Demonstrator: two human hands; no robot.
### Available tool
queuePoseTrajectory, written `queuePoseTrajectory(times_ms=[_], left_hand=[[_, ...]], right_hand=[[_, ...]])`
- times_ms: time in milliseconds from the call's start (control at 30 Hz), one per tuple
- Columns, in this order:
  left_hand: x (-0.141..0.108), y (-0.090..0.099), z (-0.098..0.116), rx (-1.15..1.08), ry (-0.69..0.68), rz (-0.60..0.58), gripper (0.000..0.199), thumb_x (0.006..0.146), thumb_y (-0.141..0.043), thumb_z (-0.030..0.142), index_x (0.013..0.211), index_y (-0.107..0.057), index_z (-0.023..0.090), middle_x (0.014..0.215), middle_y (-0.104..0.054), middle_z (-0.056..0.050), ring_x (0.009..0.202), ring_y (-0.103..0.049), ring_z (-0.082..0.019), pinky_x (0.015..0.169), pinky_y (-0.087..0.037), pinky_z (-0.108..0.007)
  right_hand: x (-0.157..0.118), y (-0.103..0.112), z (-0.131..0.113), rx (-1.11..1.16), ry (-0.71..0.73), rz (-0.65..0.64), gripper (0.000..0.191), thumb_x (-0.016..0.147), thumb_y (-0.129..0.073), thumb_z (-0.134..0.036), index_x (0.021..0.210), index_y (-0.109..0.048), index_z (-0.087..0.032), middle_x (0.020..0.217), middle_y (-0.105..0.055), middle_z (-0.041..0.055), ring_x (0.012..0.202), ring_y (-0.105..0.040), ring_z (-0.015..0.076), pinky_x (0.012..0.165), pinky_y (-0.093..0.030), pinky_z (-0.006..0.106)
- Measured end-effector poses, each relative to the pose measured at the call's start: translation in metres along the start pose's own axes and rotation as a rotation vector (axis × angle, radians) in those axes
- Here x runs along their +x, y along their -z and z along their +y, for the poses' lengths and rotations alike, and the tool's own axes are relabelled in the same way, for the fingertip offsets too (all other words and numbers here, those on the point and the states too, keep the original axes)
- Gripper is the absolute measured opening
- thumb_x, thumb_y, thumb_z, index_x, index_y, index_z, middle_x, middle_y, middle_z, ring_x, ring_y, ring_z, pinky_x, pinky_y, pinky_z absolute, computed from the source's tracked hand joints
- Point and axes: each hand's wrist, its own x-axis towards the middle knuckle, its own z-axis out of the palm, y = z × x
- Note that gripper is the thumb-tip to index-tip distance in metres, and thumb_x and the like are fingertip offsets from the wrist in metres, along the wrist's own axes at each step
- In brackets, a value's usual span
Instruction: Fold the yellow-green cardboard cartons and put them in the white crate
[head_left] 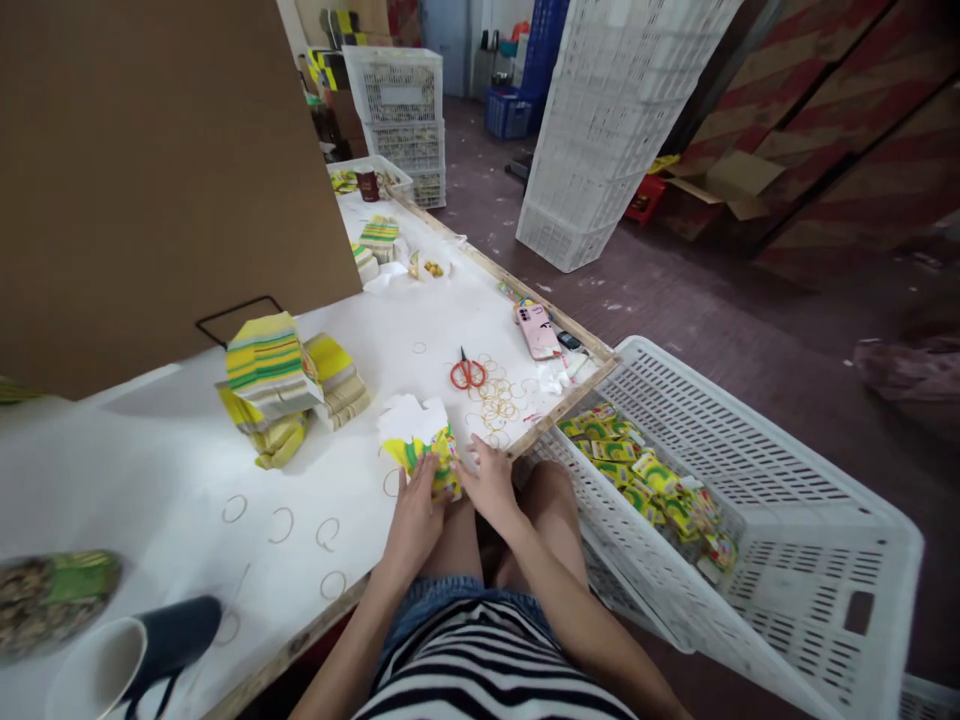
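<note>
Yellow and green printed packets with white parts on top lie at the near edge of the white table. My left hand rests on their lower side, its fingers pressed together over them. At their right side is my right hand, thumb and forefinger against the packets' edge. Red-handled scissors and a heap of thin rubber bands are just beyond my hands. Stacks of folded yellow-green packets stand further left.
A white crate with yellow packets stands low on the right. A pink phone lies by the table's wooden edge. A dark cup is at the near left. Large cardboard rises behind the table.
</note>
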Motion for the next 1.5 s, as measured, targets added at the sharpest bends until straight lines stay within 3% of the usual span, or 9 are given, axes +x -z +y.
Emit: queuePoseTrajectory(times_ms=[100,267,433,567,800,1067,1233,1367,1500], left_hand=[[-0.004,0.007,0.0,-0.085,0.034,0.029,0.05,0.087,-0.054,0.023,0.137,-0.048,0.02,0.141,-0.054,-0.015,0.138,-0.04,-0.03,0.116,-0.02,-0.056],[-0.008,0.021,0.004,-0.551,0.177,0.182,0.051,0.083,-0.062,0.042,0.129,-0.056,0.02,0.139,-0.056,-0.013,0.132,-0.047,-0.03,0.111,-0.034,-0.048],[-0.009,0.015,0.021,-1.103,0.16,-0.179,0.051,0.077,-0.07,0.048,0.117,-0.066,0.017,0.122,-0.068,-0.014,0.119,-0.058,-0.032,0.1,-0.046,-0.044],[-0.011,0.007,0.036,-1.223,0.085,-0.285,0.047,0.077,-0.071,0.047,0.114,-0.069,0.019,0.118,-0.07,-0.013,0.118,-0.059,-0.033,0.101,-0.045,-0.044],[-0.023,-0.004,0.043,-1.233,0.072,-0.272,0.05,0.071,-0.077,0.038,0.115,-0.068,0.017,0.116,-0.071,-0.014,0.112,-0.062,-0.032,0.096,-0.047,-0.042],[-0.041,-0.018,0.036,-1.05,0.206,-0.196,0.04,0.079,-0.069,0.044,0.108,-0.066,0.015,0.098,-0.074,-0.01,0.091,-0.068,-0.025,0.082,-0.053,-0.035],[-0.048,-0.02,0.046,-0.852,0.133,-0.14,0.052,0.085,-0.064,0.037,0.128,-0.041,0.023,0.104,-0.07,-0.007,0.092,-0.067,-0.021,0.082,-0.052,-0.035],[-0.05,-0.01,0.05,-0.847,0.082,-0.255,0.064,0.087,-0.061,0.033,0.14,-0.026,0.026,0.105,-0.068,-0.008,0.092,-0.066,-0.021,0.082,-0.051,-0.034],[-0.049,0.004,0.052,-0.906,0.005,-0.424,0.063,0.086,-0.063,0.031,0.141,-0.033,0.026,0.108,-0.066,-0.009,0.094,-0.064,-0.022,0.084,-0.049,-0.034]], right_hand=[[0.007,-0.014,-0.006,-0.042,0.037,0.023,0.035,0.074,-0.065,-0.018,0.109,-0.065,-0.018,0.083,-0.07,0.0067,0.088,-0.061,0.0274,0.09,-0.042,0.045],[-0.015,0.006,-0.005,0.394,-0.048,0.033,0.026,0.084,-0.06,-0.035,0.104,-0.06,-0.018,0.079,-0.068,0.0036,0.07,-0.062,0.0187,0.069,-0.052,0.032],[-0.044,0.024,-0.003,0.624,-0.187,-0.035,0.025,0.078,-0.069,-0.041,0.088,-0.064,-0.019,0.083,-0.071,0.0053,0.08,-0.067,0.0211,0.075,-0.055,0.034],[-0.056,0.036,-0.007,0.651,-0.246,-0.031,0.031,0.072,-0.075,-0.045,0.087,-0.069,-0.019,0.088,-0.073,0.0066,0.084,-0.068,0.0232,0.079,-0.056,0.037],[-0.073,0.051,-0.008,0.671,-0.252,-0.069,0.037,0.067,-0.079,-0.043,0.094,-0.07,-0.019,0.092,-0.073,0.0081,0.085,-0.068,0.0245,0.079,-0.056,0.038],[-0.095,0.04,0.016,0.629,-0.203,-0.061,0.03,0.074,-0.073,-0.046,0.086,-0.065,-0.019,0.079,-0.072,0.0053,0.071,-0.067,0.0222,0.066,-0.056,0.033],[-0.098,0.043,0.016,0.518,-0.108,0.117,0.027,0.081,-0.068,-0.041,0.096,-0.058,-0.02,0.083,-0.069,0.0054,0.07,-0.065,0.0203,0.066,-0.055,0.032],[-0.096,0.061,0.009,0.448,0.008,0.011,0.049,0.083,-0.067,-0.034,0.127,-0.049,-0.024,0.099,-0.069,0.0062,0.077,-0.066,0.0201,0.07,-0.055,0.032],[-0.097,0.077,0.01,0.427,0.049,-0.126,0.04,0.086,-0.062,-0.035,0.124,-0.056,-0.026,0.101,-0.068,0.0047,0.08,-0.066,0.0195,0.072,-0.054,0.03]])
